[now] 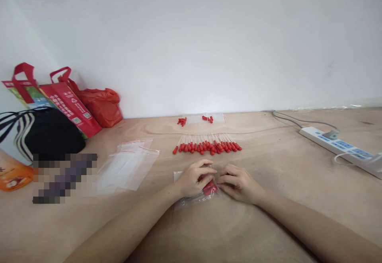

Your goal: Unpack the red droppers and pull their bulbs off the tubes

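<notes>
A clear plastic bag [188, 202] lies on the wooden table in front of me, with something glossy and red [210, 188] showing in it. My left hand [195, 179] rests over the bag, its thumb and fingers curled around the red part. At the bag's right edge, my right hand [240, 183] has its fingertips drawn together, touching or nearly touching the plastic. What lies between those fingertips is too small to make out. Just beyond both hands is a row of thin white sticks with red tips [207, 147], the tips toward me.
Several flat clear zip bags [128, 171] lie to the left. Small red pieces [182, 121] sit near the wall beside another clear bag [193, 118]. Shopping bags [68, 104] and a black drawstring bag [53, 135] stand far left. A power strip [343, 147] with cables lies right.
</notes>
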`<state>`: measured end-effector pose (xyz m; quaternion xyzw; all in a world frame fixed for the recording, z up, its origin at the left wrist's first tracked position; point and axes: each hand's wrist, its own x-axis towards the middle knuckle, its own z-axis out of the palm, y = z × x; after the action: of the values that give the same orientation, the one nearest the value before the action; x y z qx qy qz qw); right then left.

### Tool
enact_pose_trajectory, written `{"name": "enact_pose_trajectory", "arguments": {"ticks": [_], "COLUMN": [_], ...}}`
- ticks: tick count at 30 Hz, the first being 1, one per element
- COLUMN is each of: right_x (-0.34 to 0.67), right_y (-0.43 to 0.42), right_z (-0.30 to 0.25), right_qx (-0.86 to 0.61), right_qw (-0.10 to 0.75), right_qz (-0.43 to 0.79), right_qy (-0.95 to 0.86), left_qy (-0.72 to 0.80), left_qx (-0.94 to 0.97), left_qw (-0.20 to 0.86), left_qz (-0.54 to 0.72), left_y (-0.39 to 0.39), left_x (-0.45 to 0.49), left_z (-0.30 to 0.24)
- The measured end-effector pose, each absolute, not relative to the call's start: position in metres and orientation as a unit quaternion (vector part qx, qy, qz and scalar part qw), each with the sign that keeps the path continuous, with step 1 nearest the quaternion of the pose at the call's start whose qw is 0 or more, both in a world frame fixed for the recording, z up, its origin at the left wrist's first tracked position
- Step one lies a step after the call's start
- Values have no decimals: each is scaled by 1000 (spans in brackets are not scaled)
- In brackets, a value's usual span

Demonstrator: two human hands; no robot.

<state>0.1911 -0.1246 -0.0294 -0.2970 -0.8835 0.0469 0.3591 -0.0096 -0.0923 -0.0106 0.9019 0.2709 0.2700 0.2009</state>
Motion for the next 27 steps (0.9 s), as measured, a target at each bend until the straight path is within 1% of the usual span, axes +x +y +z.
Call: {"name": "enact_pose_trajectory", "arguments": {"ticks": [4, 12, 16, 20, 27], "right_x": [191, 192, 192, 193, 192], "right_y": [-125, -124, -123, -123, -123], "right_z": [-26, -26, -27, -28, -25], "right_qx": [-288, -285, -282, -278, -268], "right_qw": [362, 360, 354, 346, 356], "right_qz": [-1, -25, -45, -76, -165], "right_qy": [-886, -888, -890, -893, -880], "left_qy": [267, 261, 251, 223, 147], "left_qx": [903, 905, 911, 932, 959], "left_qw": [198, 201, 181, 122, -53], "left_qz": [274, 270, 272, 260, 235], "left_y": [-93, -91, -91, -88, -78], "left_x": [-9, -10, -11, -12, -5], "left_z": [-11, -13, -14, -12, -9]}}
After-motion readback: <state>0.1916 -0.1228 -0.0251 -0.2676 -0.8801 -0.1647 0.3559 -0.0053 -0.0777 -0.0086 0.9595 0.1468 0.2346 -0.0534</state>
